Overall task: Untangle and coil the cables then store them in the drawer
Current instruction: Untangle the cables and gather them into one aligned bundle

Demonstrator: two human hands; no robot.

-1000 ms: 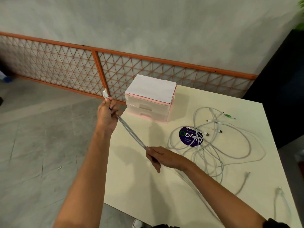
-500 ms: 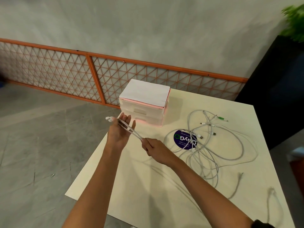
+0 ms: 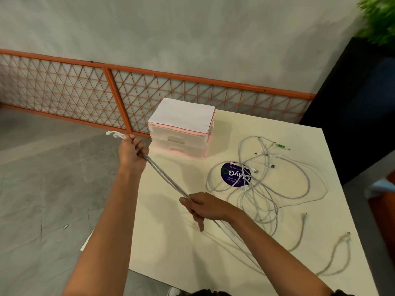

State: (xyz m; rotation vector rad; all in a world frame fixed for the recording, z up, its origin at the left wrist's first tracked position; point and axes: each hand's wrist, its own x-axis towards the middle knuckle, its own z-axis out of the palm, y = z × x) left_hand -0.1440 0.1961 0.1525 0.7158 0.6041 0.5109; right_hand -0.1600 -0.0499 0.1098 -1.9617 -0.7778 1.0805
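Note:
My left hand [image 3: 132, 154] grips a bundle of white cable strands [image 3: 164, 178] near their plug ends, which stick out past my fist at the table's left edge. The strands run taut down to my right hand [image 3: 205, 207], which pinches them lower over the table, index finger pointing down. Behind that hand the strands trail along the table toward me. A tangle of white cables [image 3: 263, 186] lies to the right. A small white and pink drawer unit [image 3: 181, 129] stands at the table's far left corner, both drawers closed.
The cream table [image 3: 171, 253] carries a round dark blue sticker [image 3: 233, 176] under the tangle. A loose cable end [image 3: 342, 248] lies near the right edge. An orange lattice fence [image 3: 85, 95] runs behind, and a dark planter [image 3: 359, 92] stands at the right.
My left hand closed into a fist on the cable ends and pulled up and left. My right hand slid down the strands toward me, stretching them taut.

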